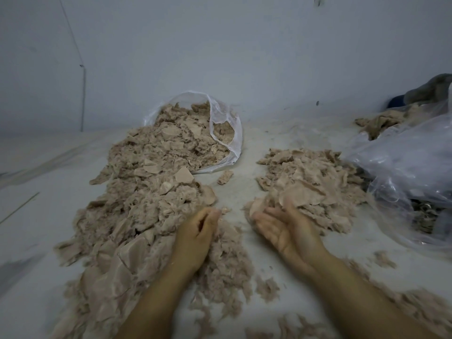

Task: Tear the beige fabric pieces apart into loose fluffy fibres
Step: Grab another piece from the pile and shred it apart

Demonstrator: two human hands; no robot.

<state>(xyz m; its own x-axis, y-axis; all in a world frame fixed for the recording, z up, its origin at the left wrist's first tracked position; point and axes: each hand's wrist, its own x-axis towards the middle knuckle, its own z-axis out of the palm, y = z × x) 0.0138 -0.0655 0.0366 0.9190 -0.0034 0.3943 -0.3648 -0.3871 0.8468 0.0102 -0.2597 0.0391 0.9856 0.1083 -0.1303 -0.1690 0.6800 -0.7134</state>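
A long heap of beige fabric pieces and fluff [146,192] spills from a clear plastic bag [227,133] toward me on the left. A smaller pile of beige pieces [315,184] lies on the right. My left hand [195,238] rests at the near edge of the left heap, fingers loosely curled, with only tiny scraps near its tips. My right hand [283,231] lies palm up with fingers apart, its fingertips touching the near edge of the right pile. Loose fluffy fibres [227,272] lie between and under my forearms.
I work on a pale floor [244,167] against a plain wall. A large crumpled clear plastic bag [411,182] lies at the right, with more beige cloth [381,121] and a dark garment [430,91] behind it. A small fabric scrap [225,176] lies between the piles.
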